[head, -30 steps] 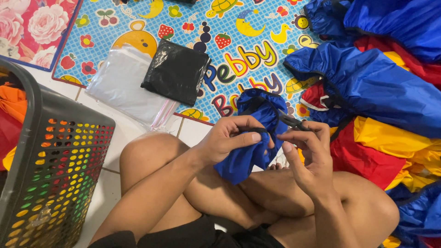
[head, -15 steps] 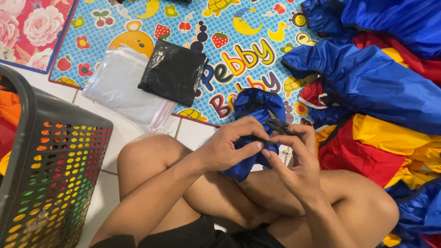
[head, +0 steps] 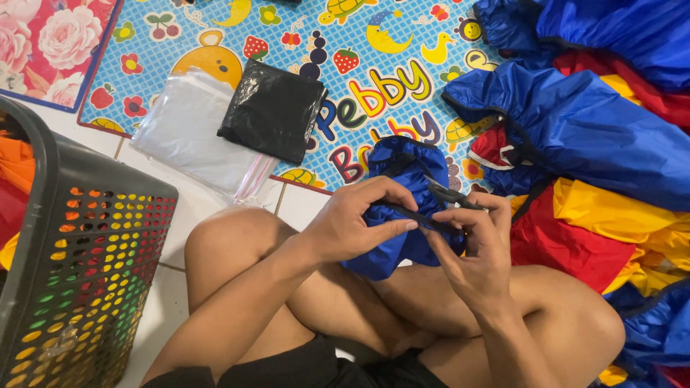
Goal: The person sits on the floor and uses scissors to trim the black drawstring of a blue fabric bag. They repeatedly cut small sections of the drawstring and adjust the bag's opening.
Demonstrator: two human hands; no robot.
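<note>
- Your left hand (head: 352, 228) pinches a black strap (head: 420, 218) between thumb and fingertips, at the frame's centre.
- Your right hand (head: 478, 248) curls its fingers around the strap's other end.
- The strap belongs to a rolled blue bundle (head: 399, 205) resting above your knees.
- Blue, red and yellow fabric (head: 596, 144) is piled at the right; a dark basket (head: 79, 287) stands at the lower left.

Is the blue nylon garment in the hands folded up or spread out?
Folded up: the blue nylon garment is a compact bundle. The left hand and right hand pinch its black strap.
</note>
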